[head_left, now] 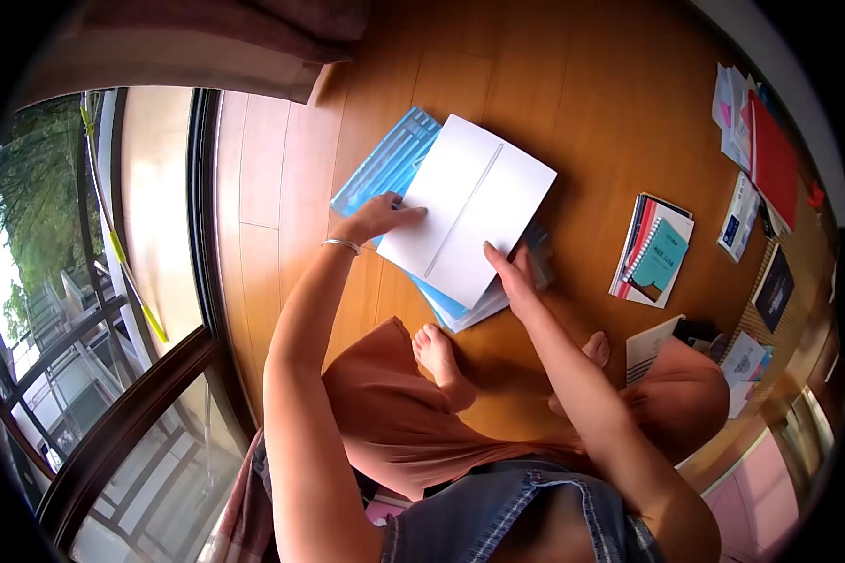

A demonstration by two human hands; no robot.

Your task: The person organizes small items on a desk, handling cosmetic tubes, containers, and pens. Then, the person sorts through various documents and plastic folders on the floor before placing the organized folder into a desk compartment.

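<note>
A flat white box with a thin grey line across its top lies tilted over a blue plastic case and other bluish, clear items on the wooden floor. My left hand, with a bracelet at its wrist, grips the left edge of the box, thumb on top. At the lower right edge, my right hand has its thumb on the box and its other fingers partly hidden beside and under it.
Notebooks with a teal spiral one lie to the right. Beyond are a red folder, papers and a dark booklet. A glass door stands at left, a curtain above. My bare foot is just below the stack.
</note>
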